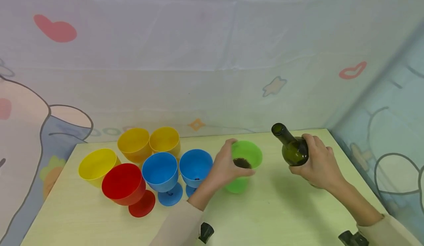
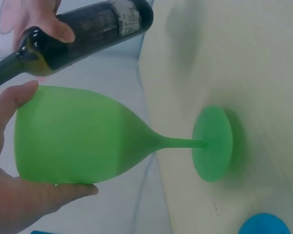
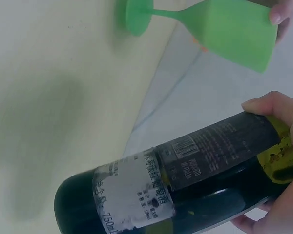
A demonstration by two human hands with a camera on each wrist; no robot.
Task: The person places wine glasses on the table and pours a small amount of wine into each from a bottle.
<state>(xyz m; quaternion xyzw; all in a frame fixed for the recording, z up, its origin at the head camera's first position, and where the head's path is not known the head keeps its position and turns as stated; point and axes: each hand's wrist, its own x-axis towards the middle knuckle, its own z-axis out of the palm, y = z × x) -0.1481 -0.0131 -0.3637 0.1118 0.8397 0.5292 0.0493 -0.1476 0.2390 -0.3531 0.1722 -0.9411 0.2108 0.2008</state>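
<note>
My left hand point(image 1: 226, 167) grips the bowl of a green plastic goblet point(image 1: 250, 152) near its rim, thumb on one side and fingers on the other. Dark liquid point(image 1: 242, 163) shows inside the bowl. In the left wrist view the goblet's round foot point(image 2: 212, 144) is at the tabletop; whether it touches I cannot tell. To the right, my right hand point(image 1: 319, 163) holds a dark green wine bottle point(image 1: 294, 150) around its upper body. The bottle is tilted above the table, its open mouth leaning left toward the goblet. Labels point(image 3: 134, 190) cover its side in the right wrist view.
Left of my left hand stand a red goblet point(image 1: 123, 183), two blue goblets point(image 1: 160, 172) and three yellow goblets point(image 1: 99, 165), close together. The near blue one is partly behind my wrist. A patterned cloth point(image 1: 212, 54) hangs behind the pale table point(image 1: 265, 216).
</note>
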